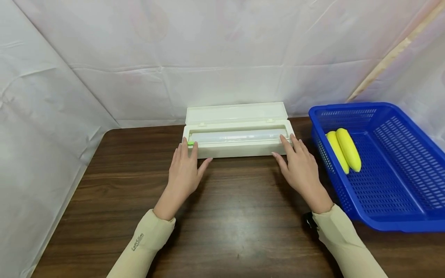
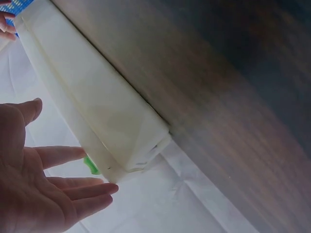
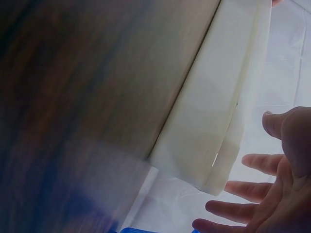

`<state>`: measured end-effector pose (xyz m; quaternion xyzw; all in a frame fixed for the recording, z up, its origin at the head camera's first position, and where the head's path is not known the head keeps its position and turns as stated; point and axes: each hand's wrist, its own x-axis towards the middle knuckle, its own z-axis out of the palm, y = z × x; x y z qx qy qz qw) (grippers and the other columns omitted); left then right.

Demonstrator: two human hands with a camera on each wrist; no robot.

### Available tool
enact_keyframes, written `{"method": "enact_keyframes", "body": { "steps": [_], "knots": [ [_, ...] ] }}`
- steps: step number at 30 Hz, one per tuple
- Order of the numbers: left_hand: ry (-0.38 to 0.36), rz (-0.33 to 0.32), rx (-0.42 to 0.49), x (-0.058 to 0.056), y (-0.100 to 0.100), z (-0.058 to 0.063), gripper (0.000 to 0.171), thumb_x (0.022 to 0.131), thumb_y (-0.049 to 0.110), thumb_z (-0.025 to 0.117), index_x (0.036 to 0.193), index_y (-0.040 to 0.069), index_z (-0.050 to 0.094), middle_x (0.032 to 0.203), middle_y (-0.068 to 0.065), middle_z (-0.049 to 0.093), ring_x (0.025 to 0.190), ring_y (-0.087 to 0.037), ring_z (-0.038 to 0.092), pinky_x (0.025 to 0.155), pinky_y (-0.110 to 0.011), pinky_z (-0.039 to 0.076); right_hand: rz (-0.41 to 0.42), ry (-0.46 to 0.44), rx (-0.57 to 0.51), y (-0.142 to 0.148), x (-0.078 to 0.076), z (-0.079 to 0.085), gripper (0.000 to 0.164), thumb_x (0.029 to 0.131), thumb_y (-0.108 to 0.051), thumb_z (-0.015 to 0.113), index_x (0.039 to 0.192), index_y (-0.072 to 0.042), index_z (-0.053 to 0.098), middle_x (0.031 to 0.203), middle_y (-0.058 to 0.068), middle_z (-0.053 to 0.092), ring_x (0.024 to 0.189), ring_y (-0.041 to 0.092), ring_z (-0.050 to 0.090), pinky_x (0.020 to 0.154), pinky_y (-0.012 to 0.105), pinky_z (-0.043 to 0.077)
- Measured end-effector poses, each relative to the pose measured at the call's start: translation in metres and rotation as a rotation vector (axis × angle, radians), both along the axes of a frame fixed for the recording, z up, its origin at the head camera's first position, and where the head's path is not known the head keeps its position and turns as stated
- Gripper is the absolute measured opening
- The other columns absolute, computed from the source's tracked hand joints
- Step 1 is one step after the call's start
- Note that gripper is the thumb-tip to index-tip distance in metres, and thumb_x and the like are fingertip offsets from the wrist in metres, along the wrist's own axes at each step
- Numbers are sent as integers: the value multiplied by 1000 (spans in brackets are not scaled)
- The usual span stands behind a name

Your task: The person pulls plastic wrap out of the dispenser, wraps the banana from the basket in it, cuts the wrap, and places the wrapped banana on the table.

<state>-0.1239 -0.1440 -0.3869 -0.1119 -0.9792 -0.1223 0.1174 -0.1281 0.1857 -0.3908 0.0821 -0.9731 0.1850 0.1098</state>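
Note:
A long white cling film dispenser (image 1: 240, 150) lies across the far side of the table, its lid (image 1: 236, 114) raised at the back. Inside it a pale roll of film (image 1: 240, 136) runs nearly the full length. A small green piece (image 1: 190, 143) shows at the left end of the front edge. My left hand (image 1: 183, 170) is at that end, fingers spread and fairly straight, fingertips at the front edge. At the other end is my right hand (image 1: 300, 166), also with fingers extended over the front corner. In both wrist views the palms face the box and neither holds anything.
To the right stands a blue plastic basket (image 1: 359, 214) with two yellow bananas (image 1: 349, 150) along its left wall. Behind the dark wooden table (image 1: 229, 231) hangs a white plastic sheet (image 1: 222, 85); another covers the left side.

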Motion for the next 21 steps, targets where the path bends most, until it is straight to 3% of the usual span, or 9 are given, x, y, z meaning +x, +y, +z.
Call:
{"method": "enact_keyframes", "body": {
  "steps": [3,10,16,21],
  "knots": [
    [-23,6,22,-1,1,1,74,108,47,59,153,-11,46,162,-42,27,146,-57,39,123,-57,34,0,5,2,1,-1,-2,61,110,-33,60,162,-6,42,162,34,37,147,58,37,106,76,40],
    [-56,41,41,-4,-4,0,74,110,45,57,152,-15,44,165,-41,21,141,-56,46,111,-58,48,-6,-3,15,2,-1,-1,63,110,-33,59,163,-6,40,162,34,38,146,59,37,106,76,41],
    [38,-1,23,-9,-8,4,61,108,37,63,141,-15,58,155,-43,40,128,-58,57,109,-60,49,-19,16,14,1,-3,0,60,111,-31,58,162,-4,41,159,34,42,145,59,39,106,75,42],
    [118,-12,42,-18,-11,10,38,105,25,69,116,-11,75,140,-37,59,116,-55,65,106,-62,50,-26,62,0,-1,-7,0,56,111,-28,59,158,-2,46,152,34,50,140,57,46,104,73,45]
  ]
}}
